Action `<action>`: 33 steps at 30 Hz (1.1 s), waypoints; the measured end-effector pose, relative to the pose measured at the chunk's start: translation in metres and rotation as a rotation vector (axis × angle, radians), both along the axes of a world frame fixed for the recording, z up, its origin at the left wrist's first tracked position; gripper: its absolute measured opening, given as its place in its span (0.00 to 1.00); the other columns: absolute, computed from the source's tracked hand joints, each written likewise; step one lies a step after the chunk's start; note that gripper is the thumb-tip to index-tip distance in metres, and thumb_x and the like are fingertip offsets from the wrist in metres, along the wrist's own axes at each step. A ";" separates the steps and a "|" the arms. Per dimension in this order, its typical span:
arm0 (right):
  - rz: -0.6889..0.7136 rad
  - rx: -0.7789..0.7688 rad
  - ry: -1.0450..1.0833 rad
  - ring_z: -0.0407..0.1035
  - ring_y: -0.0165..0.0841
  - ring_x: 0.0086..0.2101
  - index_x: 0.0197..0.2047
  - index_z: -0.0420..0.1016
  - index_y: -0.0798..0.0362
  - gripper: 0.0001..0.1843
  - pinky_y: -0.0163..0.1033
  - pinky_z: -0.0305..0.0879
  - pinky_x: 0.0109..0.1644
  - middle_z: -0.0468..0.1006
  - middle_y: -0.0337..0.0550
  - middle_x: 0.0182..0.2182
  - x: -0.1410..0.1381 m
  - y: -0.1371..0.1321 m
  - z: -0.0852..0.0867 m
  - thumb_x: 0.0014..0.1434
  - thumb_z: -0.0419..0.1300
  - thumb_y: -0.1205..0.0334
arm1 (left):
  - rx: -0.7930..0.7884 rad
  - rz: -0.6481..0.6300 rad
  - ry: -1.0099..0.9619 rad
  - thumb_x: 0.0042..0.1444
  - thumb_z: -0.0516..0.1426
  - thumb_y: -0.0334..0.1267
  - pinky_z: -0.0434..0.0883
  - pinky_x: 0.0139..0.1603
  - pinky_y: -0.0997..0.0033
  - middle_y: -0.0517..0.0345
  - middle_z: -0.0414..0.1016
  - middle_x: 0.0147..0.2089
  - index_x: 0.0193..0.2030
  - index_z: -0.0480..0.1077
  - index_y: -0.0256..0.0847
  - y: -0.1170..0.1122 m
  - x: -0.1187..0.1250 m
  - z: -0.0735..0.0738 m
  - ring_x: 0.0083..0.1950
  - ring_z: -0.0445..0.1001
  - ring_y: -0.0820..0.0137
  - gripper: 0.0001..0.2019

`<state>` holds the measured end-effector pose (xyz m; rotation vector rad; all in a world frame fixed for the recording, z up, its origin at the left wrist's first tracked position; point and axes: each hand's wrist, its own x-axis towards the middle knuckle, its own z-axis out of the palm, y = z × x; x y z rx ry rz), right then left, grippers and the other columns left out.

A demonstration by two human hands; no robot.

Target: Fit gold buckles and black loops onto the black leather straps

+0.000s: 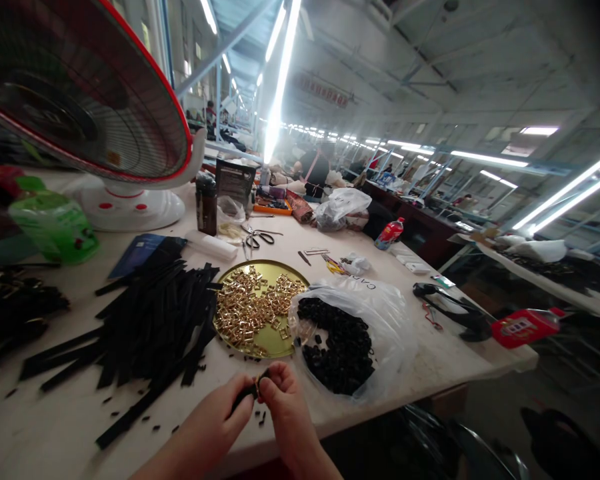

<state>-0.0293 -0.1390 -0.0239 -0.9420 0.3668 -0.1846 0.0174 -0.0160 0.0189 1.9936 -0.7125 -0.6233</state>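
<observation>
Near the table's front edge, my left hand (231, 408) is closed around a black strap (243, 395). My right hand (283, 392) pinches the strap's far end, where a small gold-coloured buckle (258, 383) shows between the fingertips. Just beyond both hands lies a round gold tray (275, 345) heaped with gold metal buckles (247, 308). To its right a clear plastic bag (395, 333) lies open, full of small black pieces (343, 353). Left of the tray is a pile of cut black straps (153, 320). Fingers hide part of the held strap and buckle.
A red-rimmed fan (125, 193) stands at the back left beside a green bottle (55, 220). Scissors (260, 237), a dark jar (207, 205) and a red bottle (390, 233) are farther back. Another red bottle (525, 327) lies by the right edge. Black bits litter the tabletop.
</observation>
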 end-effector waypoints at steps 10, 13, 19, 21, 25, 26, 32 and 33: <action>0.103 -0.162 0.044 0.61 0.28 0.26 0.28 0.71 0.56 0.14 0.34 0.56 0.33 0.71 0.38 0.23 -0.005 0.009 0.004 0.44 0.66 0.54 | -0.042 0.011 0.183 0.55 0.47 0.49 0.58 0.24 0.76 0.66 0.63 0.22 0.28 0.60 0.41 0.008 0.004 -0.020 0.23 0.60 0.74 0.14; 0.081 -0.217 0.071 0.56 0.26 0.23 0.25 0.69 0.57 0.16 0.32 0.52 0.28 0.66 0.35 0.19 -0.006 0.008 0.002 0.46 0.63 0.51 | -0.057 0.007 0.299 0.54 0.46 0.52 0.53 0.18 0.78 0.68 0.62 0.21 0.28 0.60 0.41 0.009 0.005 -0.022 0.17 0.55 0.78 0.16; 0.148 -0.026 0.127 0.49 0.23 0.18 0.23 0.64 0.55 0.16 0.31 0.44 0.23 0.60 0.31 0.17 -0.010 0.008 -0.001 0.48 0.61 0.52 | -0.117 -0.017 0.341 0.55 0.47 0.51 0.53 0.17 0.80 0.67 0.63 0.22 0.29 0.61 0.39 0.010 -0.001 -0.026 0.17 0.56 0.79 0.16; 0.156 -0.165 0.106 0.51 0.23 0.20 0.25 0.65 0.56 0.15 0.31 0.47 0.25 0.61 0.33 0.18 -0.012 0.007 0.001 0.50 0.59 0.53 | -0.125 -0.018 0.348 0.55 0.47 0.52 0.54 0.17 0.80 0.67 0.64 0.23 0.29 0.61 0.39 0.009 -0.003 -0.027 0.18 0.57 0.79 0.16; 0.097 -0.610 0.104 0.55 0.26 0.22 0.23 0.64 0.55 0.12 0.32 0.51 0.26 0.62 0.34 0.19 -0.013 0.001 0.007 0.50 0.59 0.55 | -0.120 -0.025 0.401 0.54 0.48 0.53 0.54 0.16 0.80 0.66 0.65 0.23 0.28 0.61 0.39 0.010 -0.003 -0.025 0.17 0.56 0.79 0.18; 0.089 -0.678 0.102 0.55 0.26 0.22 0.23 0.63 0.55 0.12 0.32 0.51 0.26 0.61 0.33 0.19 -0.013 0.000 0.008 0.50 0.58 0.56 | -0.115 -0.030 0.415 0.53 0.48 0.54 0.54 0.16 0.80 0.66 0.65 0.23 0.29 0.61 0.39 0.011 -0.003 -0.024 0.17 0.56 0.80 0.18; 0.146 -0.687 0.103 0.54 0.25 0.21 0.22 0.61 0.54 0.12 0.32 0.52 0.25 0.59 0.32 0.18 -0.011 -0.006 0.014 0.51 0.55 0.56 | -0.117 -0.015 0.445 0.51 0.49 0.55 0.53 0.15 0.80 0.66 0.67 0.23 0.29 0.62 0.40 0.012 -0.002 -0.019 0.16 0.56 0.80 0.18; 0.136 -0.709 0.109 0.54 0.25 0.21 0.22 0.60 0.54 0.12 0.31 0.51 0.25 0.59 0.32 0.18 -0.010 -0.005 0.014 0.50 0.56 0.57 | -0.117 0.006 0.447 0.51 0.49 0.56 0.51 0.15 0.80 0.67 0.66 0.22 0.28 0.61 0.40 0.011 -0.002 -0.019 0.15 0.54 0.80 0.19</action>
